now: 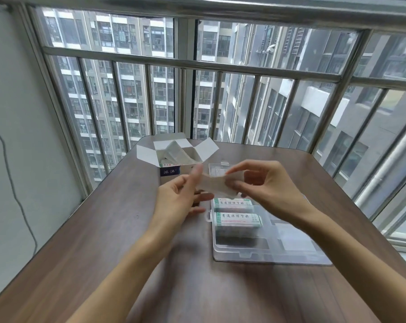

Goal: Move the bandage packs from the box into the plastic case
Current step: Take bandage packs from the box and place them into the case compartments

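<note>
Above the far end of the plastic case (244,252), both hands hold one bandage pack (217,184) in the air. Left hand (181,201): index finger extended up along the pack's left end, thumb below; the grip looks like a light pinch, but motion blur hides the exact contact. Right hand (265,185): thumb and forefinger curled, pinching the pack's right end. The held pack's long axis runs left-right across the scene, roughly level, and the wrapper looks pale and blurred.

Plastic case: clear, lying open on the brown counter (104,229), hinged lid (297,243) folded flat to the right. Two packs lie inside the base, at its far end. The farther pack (233,203) and the nearer pack (238,220) lie side by side, nearly touching, with long axes left-right, parallel to each other and to the held pack. Printed green-and-white labels face up; the text is too blurred to read. The near part of the base shows only the dark counter through it.

Box (177,157): white cardboard, standing at the far left of the case, near the counter's far edge, with its flaps splayed open. More wrapped packs (176,151) show inside, tilted; the count cannot be made out. A blue label is visible on its near face.

Behind the counter: a window with metal bars (197,64).
</note>
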The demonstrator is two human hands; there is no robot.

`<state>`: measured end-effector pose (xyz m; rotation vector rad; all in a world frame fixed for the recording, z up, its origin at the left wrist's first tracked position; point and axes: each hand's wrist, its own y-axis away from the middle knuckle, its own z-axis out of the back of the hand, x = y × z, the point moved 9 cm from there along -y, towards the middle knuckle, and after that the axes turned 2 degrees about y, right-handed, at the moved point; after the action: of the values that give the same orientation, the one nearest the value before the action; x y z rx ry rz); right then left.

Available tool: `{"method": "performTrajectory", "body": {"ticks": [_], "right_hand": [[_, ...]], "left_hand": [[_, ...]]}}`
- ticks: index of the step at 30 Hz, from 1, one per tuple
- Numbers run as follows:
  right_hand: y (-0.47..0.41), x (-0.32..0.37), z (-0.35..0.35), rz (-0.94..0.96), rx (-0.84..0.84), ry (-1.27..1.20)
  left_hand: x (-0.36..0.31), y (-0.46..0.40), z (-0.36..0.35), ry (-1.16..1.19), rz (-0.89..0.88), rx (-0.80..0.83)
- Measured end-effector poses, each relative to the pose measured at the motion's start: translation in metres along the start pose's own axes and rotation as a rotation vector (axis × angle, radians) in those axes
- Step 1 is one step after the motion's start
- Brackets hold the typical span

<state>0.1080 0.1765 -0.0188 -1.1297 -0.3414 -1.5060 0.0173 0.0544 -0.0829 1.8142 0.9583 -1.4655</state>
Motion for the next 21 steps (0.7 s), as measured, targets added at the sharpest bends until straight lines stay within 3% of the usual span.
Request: {"method": "performTrajectory", "body": {"ticks": [3, 10, 13, 17, 21], "right_hand": [[0.005, 0.018, 0.004, 0.182, 0.005, 0.132], [0.012, 0.023, 0.026, 0.277, -0.128, 0.207], [0.018, 0.029, 0.026, 0.359, -0.149, 0.259], [0.028, 0.027, 0.023, 0.384, -0.074, 0.303], [0.033, 0.025, 0.02, 0.368, 0.014, 0.347]], "left_hand": [[0.011, 0.0, -0.008, 0.052, 0.247, 0.134], [0.027, 0.014, -0.034, -0.03, 0.486, 0.437], [0.034, 0.023, -0.039, 0.11, 0.638, 0.557], [0.027, 0.021, -0.039, 0.253, 0.686, 0.561], [0.019, 0.014, -0.036, 0.026, 0.584, 0.58]]}}
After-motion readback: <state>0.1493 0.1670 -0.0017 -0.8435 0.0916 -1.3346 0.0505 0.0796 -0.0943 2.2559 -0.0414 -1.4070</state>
